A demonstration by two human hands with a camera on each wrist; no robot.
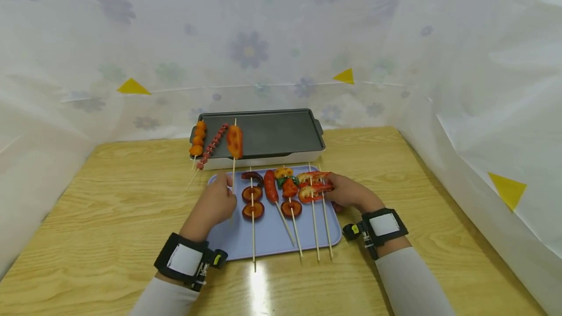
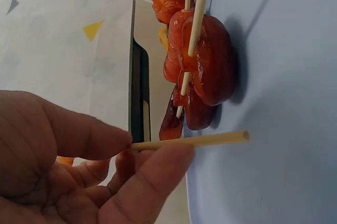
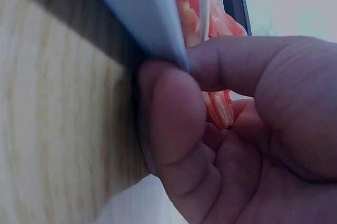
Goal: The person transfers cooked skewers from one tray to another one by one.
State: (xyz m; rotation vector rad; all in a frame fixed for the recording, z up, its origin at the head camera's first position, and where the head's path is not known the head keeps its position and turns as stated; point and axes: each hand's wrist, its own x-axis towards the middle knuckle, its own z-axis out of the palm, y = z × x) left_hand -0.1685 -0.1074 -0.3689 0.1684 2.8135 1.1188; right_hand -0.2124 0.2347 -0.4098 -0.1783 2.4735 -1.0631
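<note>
My left hand [image 1: 215, 201] pinches the bare stick of a skewer [image 1: 234, 141] carrying one flat orange-brown piece. That piece overlaps the grill's front edge in the head view. In the left wrist view, the stick's end [image 2: 221, 139] juts past my thumb and finger. My right hand [image 1: 351, 193] grips the right rim of the lavender tray [image 1: 228, 246], thumb over the edge and fingers beneath it. Beside that hand, two skewers of red-shelled shrimp [image 1: 312, 193] lie on the tray. Left of them are a mixed skewer [image 1: 290, 188], a sausage skewer [image 1: 270, 187] and a mushroom-like skewer [image 1: 253, 210].
Behind the tray stands a dark rectangular grill plate [image 1: 281, 133] on a white base. On its left end rest a skewer of orange balls [image 1: 197, 141] and one of pink pieces [image 1: 212, 146], their sticks overhanging the front. A pale flowered sheet [image 1: 281, 52] hangs behind the wooden table [image 1: 123, 208].
</note>
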